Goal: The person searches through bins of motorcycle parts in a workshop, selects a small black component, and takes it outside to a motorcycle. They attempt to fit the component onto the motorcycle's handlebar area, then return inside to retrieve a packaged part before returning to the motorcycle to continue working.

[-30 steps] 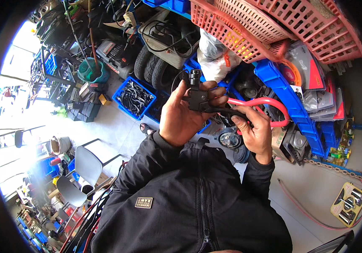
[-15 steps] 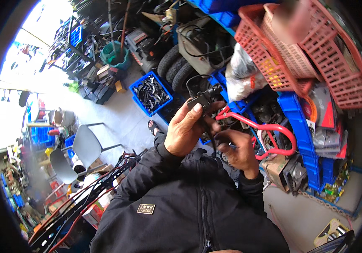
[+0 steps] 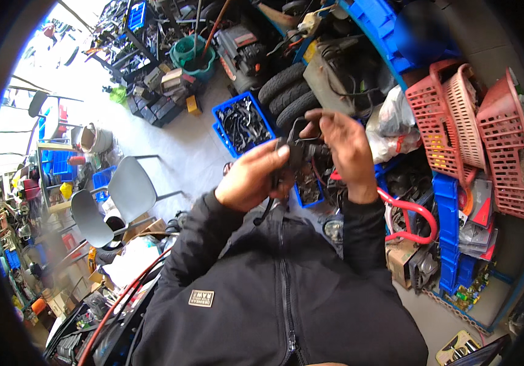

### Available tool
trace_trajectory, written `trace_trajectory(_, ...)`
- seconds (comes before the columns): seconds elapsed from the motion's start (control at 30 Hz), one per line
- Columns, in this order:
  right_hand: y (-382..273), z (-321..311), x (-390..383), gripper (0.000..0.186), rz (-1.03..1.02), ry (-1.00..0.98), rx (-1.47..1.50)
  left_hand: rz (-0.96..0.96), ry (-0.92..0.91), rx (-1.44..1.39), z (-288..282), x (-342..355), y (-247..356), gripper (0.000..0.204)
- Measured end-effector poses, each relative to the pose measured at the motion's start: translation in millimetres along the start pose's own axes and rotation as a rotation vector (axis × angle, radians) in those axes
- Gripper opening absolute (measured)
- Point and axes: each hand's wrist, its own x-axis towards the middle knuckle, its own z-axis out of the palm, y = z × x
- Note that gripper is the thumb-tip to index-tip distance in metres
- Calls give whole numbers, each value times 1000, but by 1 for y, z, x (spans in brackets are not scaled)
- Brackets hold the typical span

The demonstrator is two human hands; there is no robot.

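My left hand (image 3: 254,175) is closed around a small black block-shaped part (image 3: 297,152); my thumb lies along its near side. A thin black cable (image 3: 293,126) loops up from the part toward the fingertips of my right hand (image 3: 350,146). That hand is raised on the right side of the part, its thumb and fingers bent at the cable, with dark smudges on the skin. The right end of the part is partly hidden by my right hand. Another dark cord (image 3: 266,211) hangs below my left hand, against my black jacket.
Beyond my hands stands a blue crate (image 3: 245,124) of black metal parts, beside stacked tyres (image 3: 286,91). A red bent tube (image 3: 423,222) and pink baskets (image 3: 435,131) are on the right. Grey chairs (image 3: 131,189) stand left; a green bucket (image 3: 192,58) is farther back.
My right hand has risen from below the part to its upper right, by the cable. The left hand still holds the part, now turned and slightly lower. The whole view has shifted.
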Motion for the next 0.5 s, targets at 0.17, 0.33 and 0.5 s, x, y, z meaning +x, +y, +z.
trace_trajectory(0.17,-7,14,58,29,197,-193,-7,-154,-85,-109,-36,8,42,37)
trace_trajectory(0.33,-14,9,95,23,142,-352,-170,-211,-235,-208,-52,30,77,35)
trace_trajectory(0.5,-34,-6,84,29,24,-426,-289,-235,-245,-35,-29,33,82,33)
